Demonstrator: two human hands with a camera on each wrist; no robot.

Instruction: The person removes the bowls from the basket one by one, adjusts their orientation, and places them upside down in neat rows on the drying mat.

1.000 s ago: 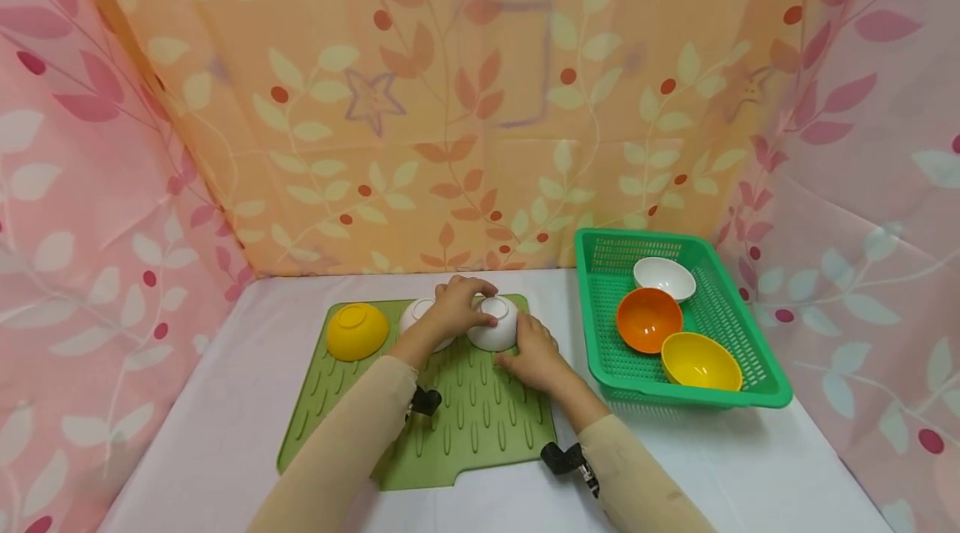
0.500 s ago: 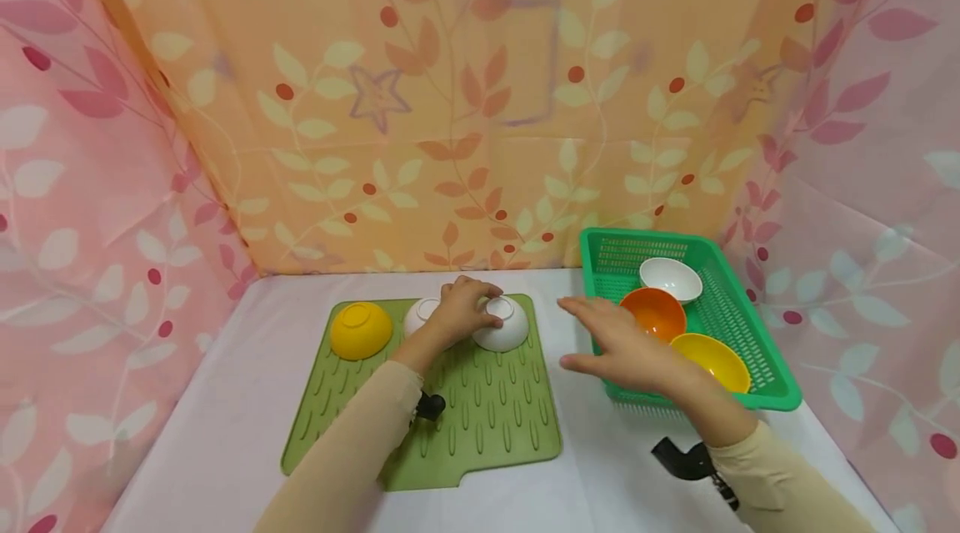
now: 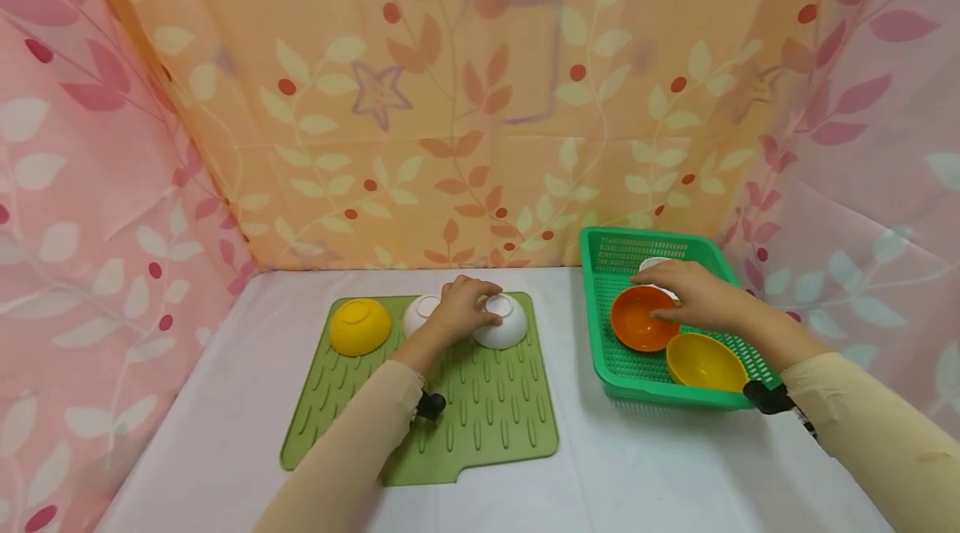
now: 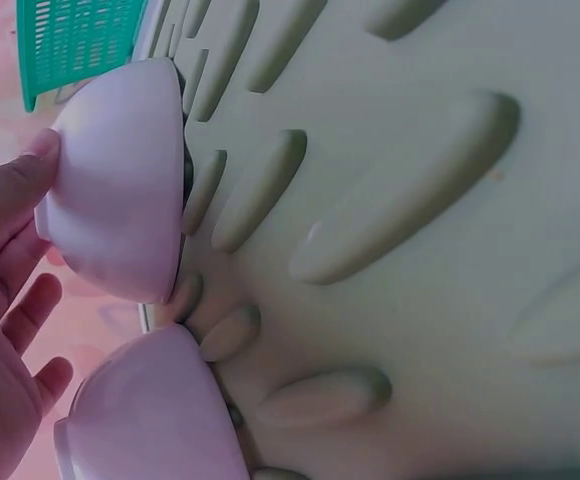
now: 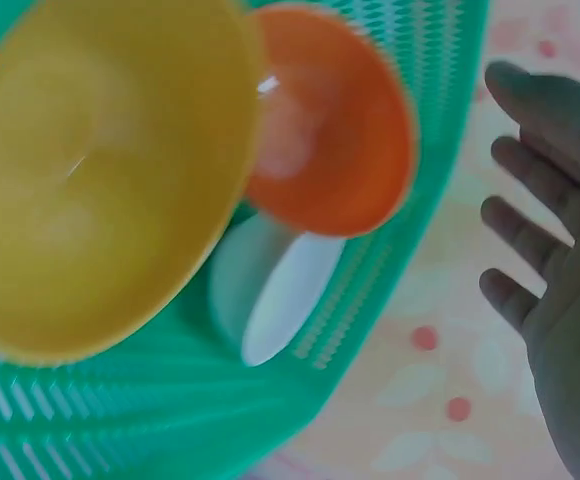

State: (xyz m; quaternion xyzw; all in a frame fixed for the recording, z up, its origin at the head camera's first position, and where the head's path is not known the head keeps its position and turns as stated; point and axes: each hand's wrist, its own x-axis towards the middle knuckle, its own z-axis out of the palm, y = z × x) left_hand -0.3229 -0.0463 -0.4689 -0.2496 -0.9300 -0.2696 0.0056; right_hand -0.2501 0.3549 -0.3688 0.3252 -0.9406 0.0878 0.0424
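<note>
Here the left hand [image 3: 461, 312] rests on top of an upturned white bowl [image 3: 502, 321] at the far edge of the green ridged mat [image 3: 480, 416], fingers loosely curved over its base and thumb against its side; the left wrist view shows the thumb [image 4: 15, 185] touching the bowl's wall without a firm grip. That bowl sits rim down, its foot ring pointing up, and a second white bowl [image 3: 418, 316] lies just beside it, also inverted, partly under the wrist. An upside-down yellow bowl [image 3: 361, 327] stands further left on the mat. The right hand [image 3: 686, 295] reaches into the green basket [image 3: 637, 379] on the counter [image 3: 225, 433], fingers straight and spread, hovering above the orange bowl [image 3: 637, 323] and the white bowl in the basket [image 5: 270, 290], holding nothing. These and a yellow basket bowl [image 3: 701, 362] face up.
</note>
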